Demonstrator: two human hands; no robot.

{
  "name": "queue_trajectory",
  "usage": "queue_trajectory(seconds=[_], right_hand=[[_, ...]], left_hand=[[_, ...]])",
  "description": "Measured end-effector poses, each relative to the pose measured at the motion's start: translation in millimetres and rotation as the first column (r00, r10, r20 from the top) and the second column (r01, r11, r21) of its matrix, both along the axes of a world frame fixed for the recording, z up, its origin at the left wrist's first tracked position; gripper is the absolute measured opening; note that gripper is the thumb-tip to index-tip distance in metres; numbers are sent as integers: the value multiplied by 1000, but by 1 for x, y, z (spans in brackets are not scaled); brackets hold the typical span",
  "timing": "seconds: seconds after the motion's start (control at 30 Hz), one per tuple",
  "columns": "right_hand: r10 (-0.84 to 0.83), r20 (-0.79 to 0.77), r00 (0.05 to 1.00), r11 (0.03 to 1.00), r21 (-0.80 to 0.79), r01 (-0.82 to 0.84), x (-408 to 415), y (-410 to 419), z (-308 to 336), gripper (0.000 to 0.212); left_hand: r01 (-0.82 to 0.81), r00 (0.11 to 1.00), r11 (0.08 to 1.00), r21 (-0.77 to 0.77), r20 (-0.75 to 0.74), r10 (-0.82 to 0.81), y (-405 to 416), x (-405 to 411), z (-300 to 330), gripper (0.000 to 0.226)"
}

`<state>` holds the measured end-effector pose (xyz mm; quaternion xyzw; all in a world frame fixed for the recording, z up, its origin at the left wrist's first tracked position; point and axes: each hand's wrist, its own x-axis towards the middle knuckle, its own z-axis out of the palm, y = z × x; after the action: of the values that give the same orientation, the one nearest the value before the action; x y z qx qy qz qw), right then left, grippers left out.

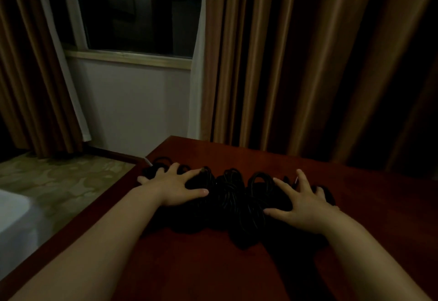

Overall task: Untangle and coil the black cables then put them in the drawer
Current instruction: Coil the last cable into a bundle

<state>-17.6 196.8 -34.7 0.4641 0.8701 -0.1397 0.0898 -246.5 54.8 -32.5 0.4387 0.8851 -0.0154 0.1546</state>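
left hand (175,188) and right hand (302,202), fingers splayed, press black cables (233,202) near table (237,272) edge.

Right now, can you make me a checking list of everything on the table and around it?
Surface: dark red wooden table, bare apart from the cable heap.
Job's things: black cables in one tangled heap across the middle; no drawer in view.
Clutter: nothing seen.
Grippers: left hand spread flat on the heap's left end; right hand spread flat on its right end; neither is closed around a cable.
Cables: loops stick up between the hands; not yet coiled; ends too dark to trace.
Surroundings: brown curtains behind the table, dark window at left, patterned carpet below, something white at the far left.
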Motion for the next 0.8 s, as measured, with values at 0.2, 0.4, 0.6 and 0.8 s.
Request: queue_trajectory(seconds=[0.2,0.4,0.6,0.8], right_hand=[[8,60,998,998,59,-12,28,-36,-2,85],[12,93,996,998,68,-19,69,-86,-3,86],[-114,28,993,993,38,113,95,-139,-2,87],[-171,30,985,984,60,169,110,-162,-1,94]], left_hand=[[26,999,1000,-16,-25,-26,-30,25,-3,69],[48,998,999,-21,-46,-48,-77,62,-8,69],[76,995,997,-15,-58,-77,-114,95,-9,69],[93,992,991,93,-89,-85,-134,114,-14,65]])
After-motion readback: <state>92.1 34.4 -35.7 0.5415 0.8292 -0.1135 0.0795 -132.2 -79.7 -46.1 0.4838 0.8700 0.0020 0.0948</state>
